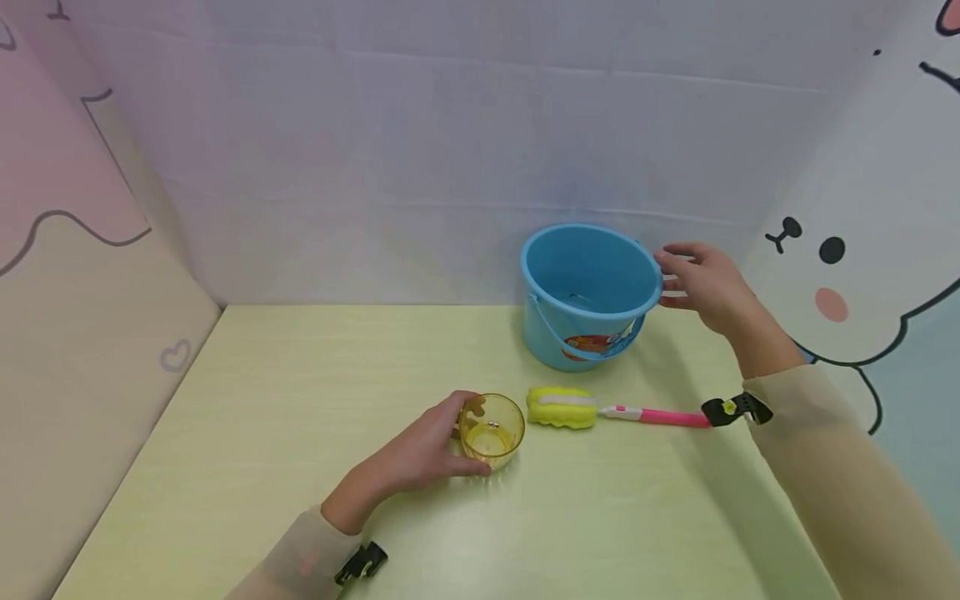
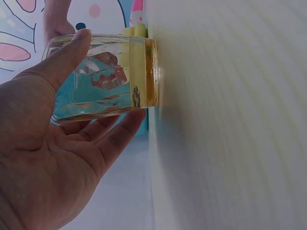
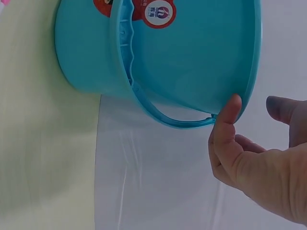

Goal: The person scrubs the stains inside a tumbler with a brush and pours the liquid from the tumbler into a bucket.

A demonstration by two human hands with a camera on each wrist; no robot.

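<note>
A yellowish clear glass cup point(image 1: 492, 433) stands upright on the table, left of the bottle brush. My left hand point(image 1: 429, 446) holds it from the left. In the left wrist view the thumb lies along one side of the cup point(image 2: 103, 76), with the fingers on the opposite side. My right hand point(image 1: 708, 282) is at the right rim of a blue bucket point(image 1: 542, 333). The right wrist view shows its fingers loosely bent, fingertips right at the rim beside the handle joint, thumb held apart. The bucket's handle point(image 3: 165, 119) hangs down at the front.
Between cup and bucket lies a bottle brush with a yellow sponge head point(image 1: 564, 408) and a pink and white handle point(image 1: 667, 418). A pale cloth wall point(image 1: 360, 167) stands close behind the bucket. Cartoon-printed panels point(image 1: 847, 275) border the light table point(image 1: 300, 375) on both sides.
</note>
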